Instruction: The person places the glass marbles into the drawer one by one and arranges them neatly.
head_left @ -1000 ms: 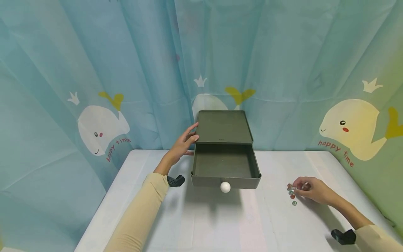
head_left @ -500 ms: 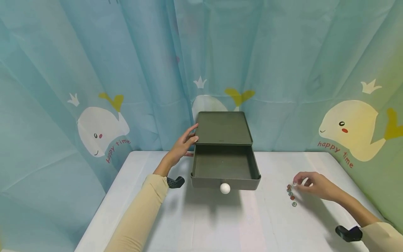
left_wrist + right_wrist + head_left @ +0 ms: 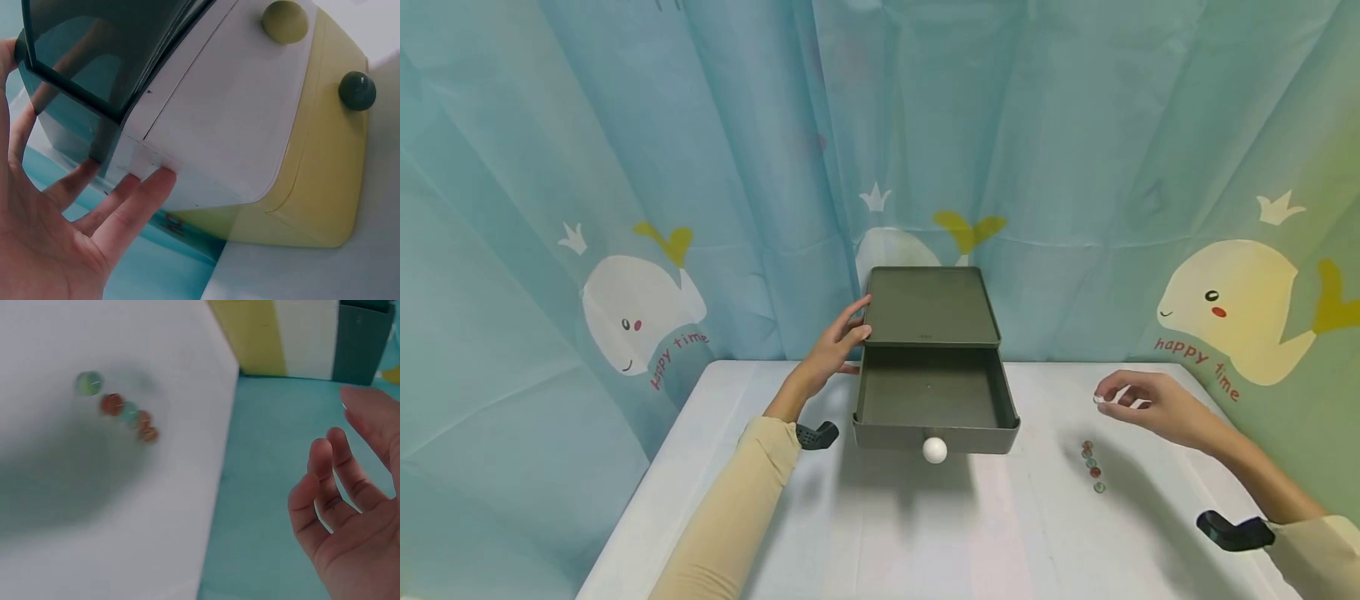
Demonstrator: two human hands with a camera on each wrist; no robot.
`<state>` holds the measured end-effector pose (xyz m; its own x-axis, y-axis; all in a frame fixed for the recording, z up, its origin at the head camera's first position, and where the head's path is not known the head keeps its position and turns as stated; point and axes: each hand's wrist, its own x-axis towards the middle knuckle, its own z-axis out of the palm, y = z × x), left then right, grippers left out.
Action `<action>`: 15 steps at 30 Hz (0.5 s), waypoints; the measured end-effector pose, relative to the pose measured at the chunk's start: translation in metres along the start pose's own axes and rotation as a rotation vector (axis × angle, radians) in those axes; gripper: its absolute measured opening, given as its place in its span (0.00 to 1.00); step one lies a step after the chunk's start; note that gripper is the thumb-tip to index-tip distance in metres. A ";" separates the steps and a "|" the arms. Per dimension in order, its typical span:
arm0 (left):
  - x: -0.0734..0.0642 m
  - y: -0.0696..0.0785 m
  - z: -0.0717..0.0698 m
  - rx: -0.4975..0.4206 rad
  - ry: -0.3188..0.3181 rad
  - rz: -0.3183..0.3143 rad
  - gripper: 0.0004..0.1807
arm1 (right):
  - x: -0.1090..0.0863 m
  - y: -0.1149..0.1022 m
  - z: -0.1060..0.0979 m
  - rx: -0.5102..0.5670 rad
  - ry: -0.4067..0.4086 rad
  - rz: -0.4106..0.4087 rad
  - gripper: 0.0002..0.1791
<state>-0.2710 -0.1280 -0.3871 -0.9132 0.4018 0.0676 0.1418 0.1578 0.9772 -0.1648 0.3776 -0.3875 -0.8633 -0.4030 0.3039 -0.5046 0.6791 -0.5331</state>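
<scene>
A drawer box with a dark green top [image 3: 931,305] stands on the table, its top drawer [image 3: 889,437] pulled out and a white knob [image 3: 935,450] on the front. My left hand [image 3: 829,354] rests on the box's left side, fingers extended along the wall in the left wrist view. Well above the table on the right, my right hand [image 3: 1165,410] pinches a small whitish glass marble [image 3: 1098,399] between thumb and index finger; in the right wrist view the marble is mostly hidden. Below it, several red and green glass marbles [image 3: 112,404] lie in a slanting row.
Under the green drawer are a white drawer [image 3: 219,106] with a yellow knob [image 3: 285,22] and a yellow drawer [image 3: 325,156] with a green knob [image 3: 357,91]. A whale-print curtain [image 3: 760,167] hangs behind the white table [image 3: 917,533].
My right hand has lifted off the table beside the row, carrying the pinched marble up and toward the back. My left hand and the pulled-out drawer have stayed put.
</scene>
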 end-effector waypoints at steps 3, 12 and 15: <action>0.000 0.000 0.000 0.005 0.004 -0.002 0.34 | 0.005 -0.008 -0.007 0.013 0.012 0.016 0.09; -0.001 -0.001 0.000 0.001 0.007 0.000 0.34 | 0.015 -0.022 -0.021 0.036 -0.002 0.064 0.08; 0.000 0.000 0.000 0.000 0.007 -0.002 0.34 | 0.017 -0.024 -0.023 0.026 0.005 0.049 0.09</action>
<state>-0.2705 -0.1282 -0.3874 -0.9162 0.3951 0.0673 0.1401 0.1584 0.9774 -0.1674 0.3686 -0.3508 -0.8871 -0.3665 0.2804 -0.4612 0.6821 -0.5675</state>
